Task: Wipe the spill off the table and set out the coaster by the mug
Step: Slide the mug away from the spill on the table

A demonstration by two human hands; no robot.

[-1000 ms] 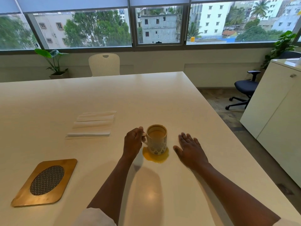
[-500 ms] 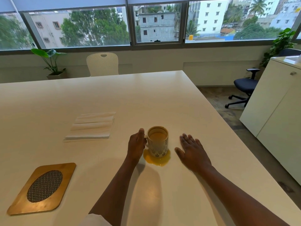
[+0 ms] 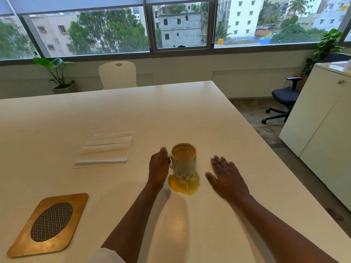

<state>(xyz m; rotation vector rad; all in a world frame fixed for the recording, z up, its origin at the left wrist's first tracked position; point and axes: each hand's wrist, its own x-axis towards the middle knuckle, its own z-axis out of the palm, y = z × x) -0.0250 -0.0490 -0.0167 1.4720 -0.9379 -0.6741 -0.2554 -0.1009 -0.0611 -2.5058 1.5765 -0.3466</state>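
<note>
Looking at a wide white table (image 3: 171,114): mug (image 3: 183,162) standing in a yellow spill (image 3: 183,185), folded napkins (image 3: 106,149) lying left of it, wooden coaster (image 3: 49,223) sitting well apart at near left, right hand (image 3: 227,179) resting flat beside the mug.

Left hand (image 3: 159,166) curled, seemingly gripping; right hand (image 3: 227,177) flat, fingers spread.

Single head-worn wide-angle view, angled forward and down.

Looks from the near edge of the table (image 3: 171,114) across to its far edge and the windows (image 3: 106,33) beyond; close over both forearms, right edge running off toward the cabinet (image 3: 322,141).
</note>
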